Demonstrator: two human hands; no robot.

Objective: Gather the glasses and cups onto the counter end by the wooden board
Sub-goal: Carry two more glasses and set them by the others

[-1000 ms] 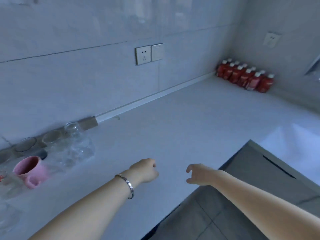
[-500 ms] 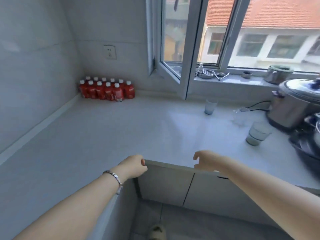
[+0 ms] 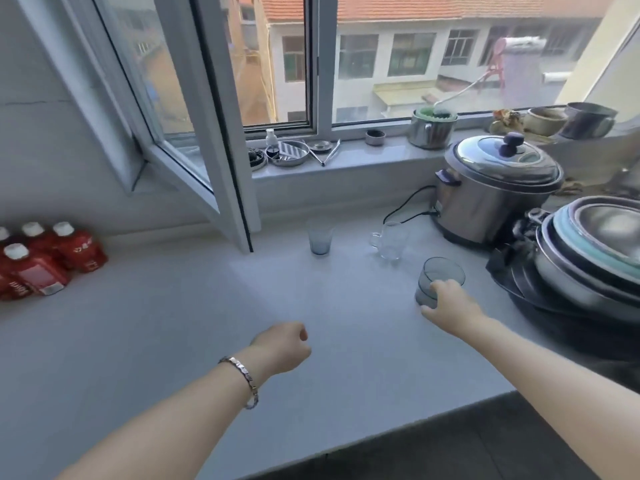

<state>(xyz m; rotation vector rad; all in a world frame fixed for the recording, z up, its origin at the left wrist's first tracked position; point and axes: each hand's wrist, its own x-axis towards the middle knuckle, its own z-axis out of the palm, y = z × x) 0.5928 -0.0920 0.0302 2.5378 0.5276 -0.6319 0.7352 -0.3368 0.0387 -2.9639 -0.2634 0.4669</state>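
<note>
Three glasses stand on the white counter [image 3: 173, 323] under the window. A grey tinted tumbler [image 3: 440, 275] is nearest, and my right hand [image 3: 446, 301] wraps around its lower part. A clear glass mug with a handle [image 3: 390, 240] stands just behind it. A small bluish glass [image 3: 320, 236] sits further left, near the open window sash. My left hand [image 3: 284, 348] hovers over the counter in a loose fist, holding nothing. The wooden board is out of view.
A steel rice cooker [image 3: 491, 192] with a black cord and a stack of pans and bowls [image 3: 588, 258] crowd the right side. Red bottles [image 3: 41, 261] stand in the left corner. The open window sash [image 3: 194, 133] juts over the counter. Small dishes line the sill.
My view has swung right from the counter corner to the window. My right hand has reached forward and closed around the grey tumbler. My left hand stays low.
</note>
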